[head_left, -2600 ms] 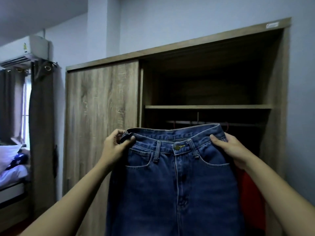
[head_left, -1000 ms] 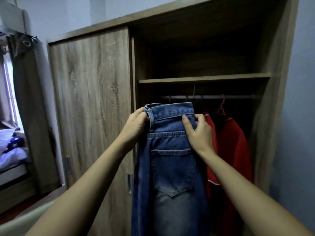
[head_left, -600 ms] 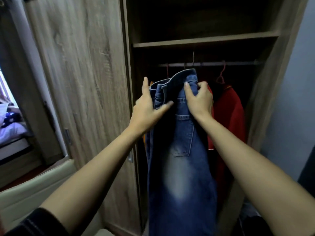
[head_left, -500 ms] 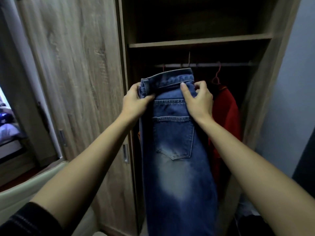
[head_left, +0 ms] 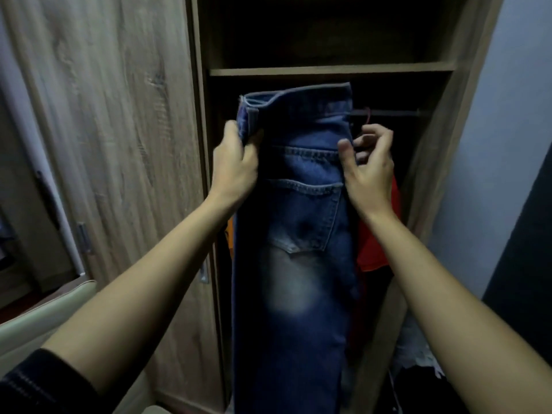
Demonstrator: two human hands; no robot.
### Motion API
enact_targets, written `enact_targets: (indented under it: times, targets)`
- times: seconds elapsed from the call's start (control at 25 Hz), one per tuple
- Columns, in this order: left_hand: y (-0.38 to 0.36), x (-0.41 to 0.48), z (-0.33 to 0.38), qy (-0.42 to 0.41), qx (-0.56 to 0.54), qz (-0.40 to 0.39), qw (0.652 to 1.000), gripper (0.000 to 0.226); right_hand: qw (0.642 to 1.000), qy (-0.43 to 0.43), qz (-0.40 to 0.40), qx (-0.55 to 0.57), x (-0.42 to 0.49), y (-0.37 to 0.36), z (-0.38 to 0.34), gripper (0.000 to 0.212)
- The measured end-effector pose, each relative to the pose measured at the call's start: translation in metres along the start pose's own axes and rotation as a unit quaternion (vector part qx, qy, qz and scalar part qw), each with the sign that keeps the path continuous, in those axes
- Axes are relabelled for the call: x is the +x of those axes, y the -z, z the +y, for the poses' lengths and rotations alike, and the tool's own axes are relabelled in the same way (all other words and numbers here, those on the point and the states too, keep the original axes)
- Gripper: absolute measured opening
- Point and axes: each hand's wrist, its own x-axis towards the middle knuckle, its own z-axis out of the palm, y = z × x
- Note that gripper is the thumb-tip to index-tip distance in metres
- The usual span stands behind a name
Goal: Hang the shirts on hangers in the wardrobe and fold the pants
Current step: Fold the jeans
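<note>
Both arms extend forward and upward, forearms bare, converging toward the jeans (head_left: 298, 204). The left hand (head_left: 236, 168) is closed in a pinch on the left edge of the jeans just below the waistband, thumb in front. The right hand (head_left: 369, 168) sits at the right edge at the same height, fingers spread and curled, thumb raised, not clamped on the cloth. A dark sleeve (head_left: 38, 383) covers the left upper arm.

Blue denim jeans (head_left: 301, 234) hanging before the open wooden wardrobe (head_left: 328, 72), left hand (head_left: 234, 168) at their left edge, right hand (head_left: 370, 171) at their right, red shirt (head_left: 375, 249) behind, closed wooden door (head_left: 119, 144) left.
</note>
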Motion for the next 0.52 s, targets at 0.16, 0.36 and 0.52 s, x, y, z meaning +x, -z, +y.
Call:
enact_targets:
  times: [0.16, 0.36, 0.52]
  targets:
    - [0.023, 0.025, 0.002, -0.019, -0.077, 0.071, 0.994, 0.007, 0.963, -0.155, -0.22, 0.036, -0.078, 0.023, 0.053, 0.099]
    - [0.046, 0.034, 0.003, -0.073, -0.032, 0.045, 0.996, 0.007, 0.955, -0.159, -0.249, -0.028, -0.131, 0.001, 0.078, 0.018]
    - [0.083, 0.031, 0.003, -0.157, 0.178, 0.05, 0.97, 0.011, 0.958, -0.145, -0.248, 0.001, -0.125, -0.006, 0.063, 0.019]
